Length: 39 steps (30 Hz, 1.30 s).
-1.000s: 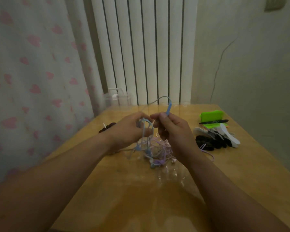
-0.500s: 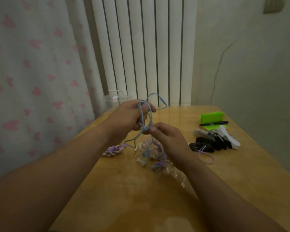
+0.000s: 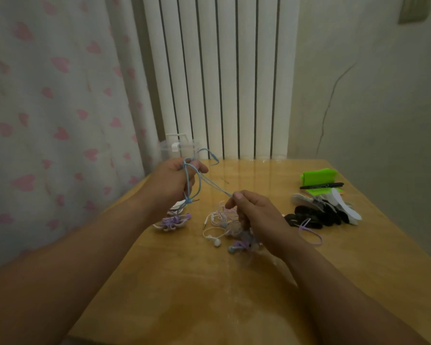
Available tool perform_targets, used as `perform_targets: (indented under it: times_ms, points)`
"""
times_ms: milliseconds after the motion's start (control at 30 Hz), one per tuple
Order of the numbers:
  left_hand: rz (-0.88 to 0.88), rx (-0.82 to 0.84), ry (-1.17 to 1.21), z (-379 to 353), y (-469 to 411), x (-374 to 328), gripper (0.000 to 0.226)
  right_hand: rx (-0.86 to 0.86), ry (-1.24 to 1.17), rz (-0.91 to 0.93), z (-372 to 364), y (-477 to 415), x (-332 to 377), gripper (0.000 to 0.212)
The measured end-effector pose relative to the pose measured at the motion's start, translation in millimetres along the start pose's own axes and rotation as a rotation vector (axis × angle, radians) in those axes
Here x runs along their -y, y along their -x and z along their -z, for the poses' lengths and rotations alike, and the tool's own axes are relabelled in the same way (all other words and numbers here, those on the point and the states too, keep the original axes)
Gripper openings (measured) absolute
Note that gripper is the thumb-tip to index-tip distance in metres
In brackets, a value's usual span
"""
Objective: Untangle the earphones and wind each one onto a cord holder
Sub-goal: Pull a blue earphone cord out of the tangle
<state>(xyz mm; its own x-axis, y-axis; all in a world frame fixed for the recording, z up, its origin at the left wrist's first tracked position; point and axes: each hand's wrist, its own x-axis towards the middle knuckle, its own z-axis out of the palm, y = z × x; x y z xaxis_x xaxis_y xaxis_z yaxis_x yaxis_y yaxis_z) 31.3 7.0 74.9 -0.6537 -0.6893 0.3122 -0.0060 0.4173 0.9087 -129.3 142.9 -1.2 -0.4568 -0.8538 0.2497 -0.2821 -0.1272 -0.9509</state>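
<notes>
Blue earphone cord (image 3: 210,186) stretches between hands, left (image 3: 171,181) gripping loops, right (image 3: 255,215) pinching it.

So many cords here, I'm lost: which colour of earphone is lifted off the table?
The blue earphone, stretched between left hand and right hand. The white earphone and purple earphone lie on the table.

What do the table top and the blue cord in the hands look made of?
Table top: probably wood or wood-look laminate, glossy varnish; it mirrors the white radiator. Blue cord: thin, flexible, likely rubbery plastic sheath, matte; it bends in loose loops.
</notes>
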Motion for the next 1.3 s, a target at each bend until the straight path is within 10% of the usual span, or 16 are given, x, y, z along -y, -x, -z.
perform_targets:
  times_ms: [900,1133,1300]
  points:
    - [-0.185,-0.173,0.052,13.2,13.1,-25.1,0.031,0.424,-0.025,-0.006,-16.5,12.3,1.6,0.022]
    - [-0.126,-0.041,-0.346,0.4,15.4,-12.4,0.025,-0.002,-0.227,-0.024,-9.3,-1.1,1.6,0.028]
    - [-0.238,0.146,-0.762,-19.9,17.2,-3.0,0.028,0.189,-0.479,-0.149,-6.0,2.4,11.9,0.073]
